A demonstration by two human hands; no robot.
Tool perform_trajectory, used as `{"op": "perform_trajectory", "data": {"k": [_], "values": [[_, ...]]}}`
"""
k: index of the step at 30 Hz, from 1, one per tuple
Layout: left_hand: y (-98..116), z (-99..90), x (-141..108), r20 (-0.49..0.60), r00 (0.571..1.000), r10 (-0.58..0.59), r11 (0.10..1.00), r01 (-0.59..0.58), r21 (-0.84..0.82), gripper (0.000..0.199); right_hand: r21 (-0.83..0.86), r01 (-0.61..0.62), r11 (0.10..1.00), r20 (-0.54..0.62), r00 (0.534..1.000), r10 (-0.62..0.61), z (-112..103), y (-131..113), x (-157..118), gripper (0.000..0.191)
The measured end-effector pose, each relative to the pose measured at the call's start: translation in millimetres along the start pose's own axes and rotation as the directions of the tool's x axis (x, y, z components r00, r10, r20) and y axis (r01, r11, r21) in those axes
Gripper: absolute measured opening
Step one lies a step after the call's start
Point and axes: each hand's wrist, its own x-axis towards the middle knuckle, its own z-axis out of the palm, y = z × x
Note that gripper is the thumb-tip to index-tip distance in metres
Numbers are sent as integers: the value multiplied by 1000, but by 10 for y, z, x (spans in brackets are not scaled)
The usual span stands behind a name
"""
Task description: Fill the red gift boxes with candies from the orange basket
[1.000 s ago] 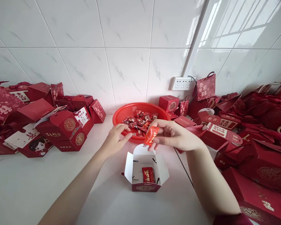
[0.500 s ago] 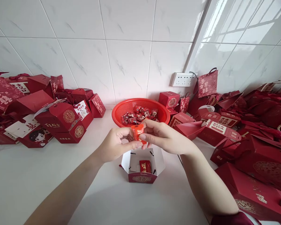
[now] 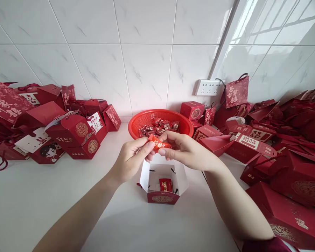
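Between my two hands is a small orange-red wrapped candy (image 3: 159, 142), held above an open box. My left hand (image 3: 133, 155) pinches its left end between thumb and fingers. My right hand (image 3: 184, 150) grips the other end, thumb in front and fingers behind. Just below stands the dark red gift box (image 3: 163, 198), its white inside facing up and its side flaps spread. One red wrapped candy (image 3: 166, 184) lies inside it. Behind my hands a red plastic basket (image 3: 136, 120) holds many small wrapped candies (image 3: 157, 126), partly hidden by my fingers.
Red gift boxes (image 3: 70, 131) are piled on the left of the white counter (image 3: 115, 224). More boxes (image 3: 254, 143) and bags crowd the right side. A white power strip (image 3: 209, 87) is on the tiled wall, with a dark cable running from it.
The candy in my hands has turned from upright to lying nearly sideways. My left thumb has moved up onto its left end. The whole view has shifted slightly.
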Motion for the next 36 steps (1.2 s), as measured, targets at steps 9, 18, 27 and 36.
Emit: {"op": "perform_trajectory", "data": {"k": [9, 18, 27, 36], "values": [[-22, -83, 7, 122, 992, -40, 972, 67, -224, 37, 246, 13, 969, 133, 990, -47, -57, 13, -1, 18], [21, -94, 6, 36, 999, -13, 991, 17, -132, 33, -181, 121, 976, -76, 988, -137, 27, -46, -40, 17], [-10, -118, 23, -37, 999, 9, 1000, -8, 13, 34, -525, 282, 803, -238, 857, -457, 111, 67, 62, 23], [26, -123, 27, -6, 999, 41, 999, -41, -6, 29, -630, 438, 641, -120, 761, -637, 84, 201, 104, 18]]}}
